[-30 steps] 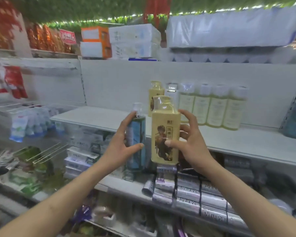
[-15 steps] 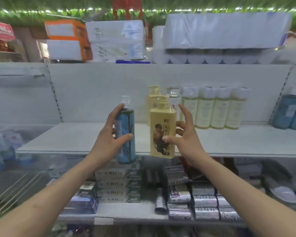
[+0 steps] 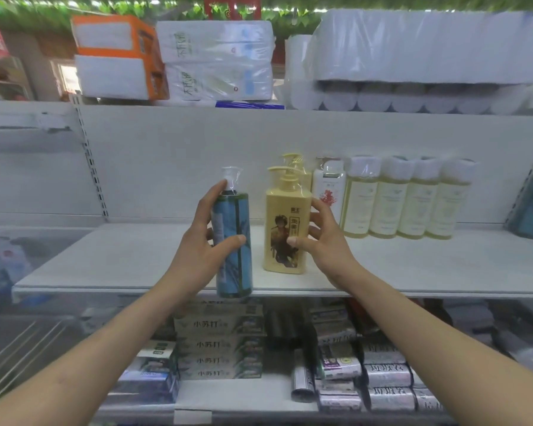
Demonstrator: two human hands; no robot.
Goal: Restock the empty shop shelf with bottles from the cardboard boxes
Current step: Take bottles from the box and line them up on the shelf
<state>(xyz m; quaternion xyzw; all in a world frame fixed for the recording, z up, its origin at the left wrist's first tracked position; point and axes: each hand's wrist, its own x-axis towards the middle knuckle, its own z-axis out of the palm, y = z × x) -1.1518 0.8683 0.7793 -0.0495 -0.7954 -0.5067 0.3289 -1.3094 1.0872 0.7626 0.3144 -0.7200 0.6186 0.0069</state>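
Nearest, at 6 o'clock, toothpaste boxes (image 3: pixel 219 342) fill the lower tier. Above them the L hand (image 3: pixel 197 250) grips a blue pump bottle (image 3: pixel 233 241), thumb across the front, fingers round the back. Its base hangs level w/ the front lip of the white shelf (image 3: pixel 120 259), not on the board yet. The R hand (image 3: pixel 323 241) grips a yellow pump bottle (image 3: pixel 285 229) from its 3 o'clock side. Its base is at or just above the board; can't tell if it touches.

Risks, as I judge them:
- Blue bottle pushed fwd w/o lifting could catch the lip and tip out of the grip onto the goods below.
- Yellow bottle slid back could knock the second yellow bottle (image 3: pixel 293 161) close behind at 12 o'clock.
- A sideways nudge could hit the white red-print bottle (image 3: pixel 328 192) at 1 o'clock, then the pale green bottles (image 3: pixel 406 198) beyond, packed side by side.
- Both hands are full, so neither is free to catch a topple.
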